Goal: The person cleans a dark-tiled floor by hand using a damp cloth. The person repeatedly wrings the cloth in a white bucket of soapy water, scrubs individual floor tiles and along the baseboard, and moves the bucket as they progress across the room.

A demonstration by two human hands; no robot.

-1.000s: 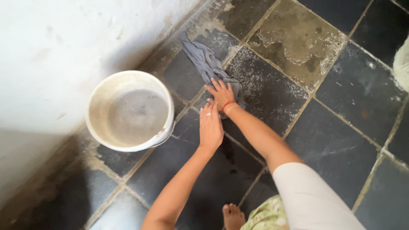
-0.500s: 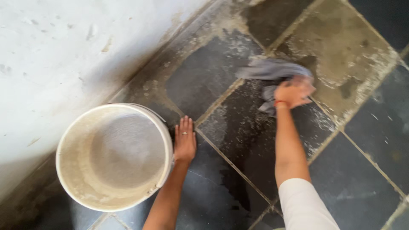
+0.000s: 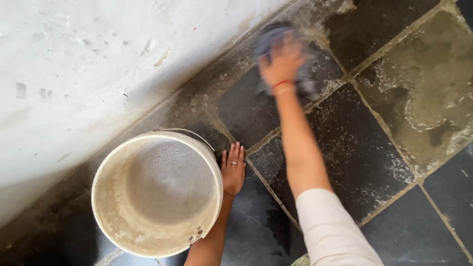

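Note:
My right hand (image 3: 281,61) presses a grey cloth (image 3: 308,81) flat against the dark stone floor near the base of the wall; hand and cloth are blurred by motion. A red thread circles that wrist. My left hand (image 3: 233,170), wearing a ring, lies flat on the floor with fingers together, right beside a white bucket (image 3: 106,209) of murky water.
A white, scuffed wall (image 3: 88,64) runs along the left. The floor is dark stone tiles (image 3: 354,148) with pale grout lines, wet patches and whitish residue; a lighter stained tile (image 3: 423,83) lies to the right.
My right hand has swept the cloth from the right, up and left toward the wall. The left hand stays planted beside the bucket.

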